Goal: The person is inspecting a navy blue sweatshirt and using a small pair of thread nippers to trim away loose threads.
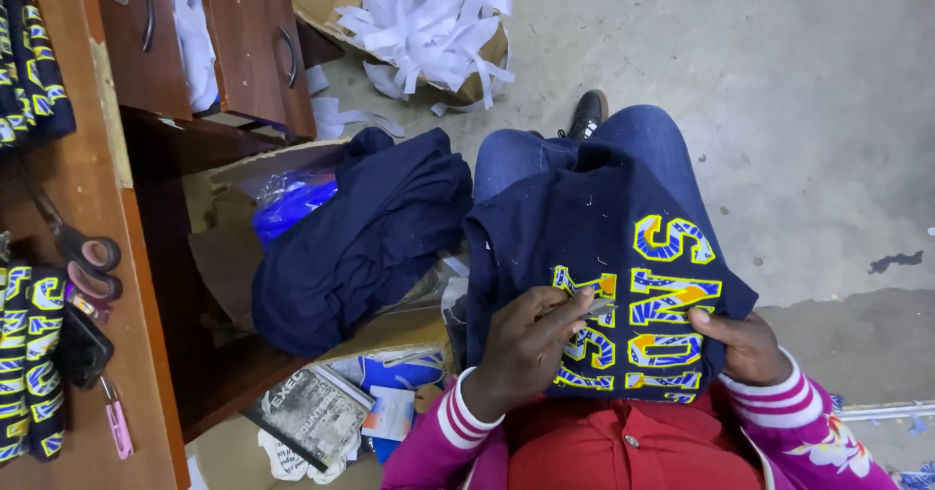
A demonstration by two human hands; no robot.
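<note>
Lying across the person's lap, the navy garment (584, 227) shows yellow-and-blue letters facing up. The left hand (526, 349) pinches a small thin tool (596, 307) against the letters; the right hand (745, 346) grips the garment's edge. More navy cloth (365, 237) is heaped beside the table (78, 207), where scissors (83, 256) rest.

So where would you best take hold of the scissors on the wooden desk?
Take the scissors by the two pink-rimmed finger loops, coming from the desk's open edge. The loops point toward that edge; the blades run back under the dark garments, so they are partly hidden.
</note>
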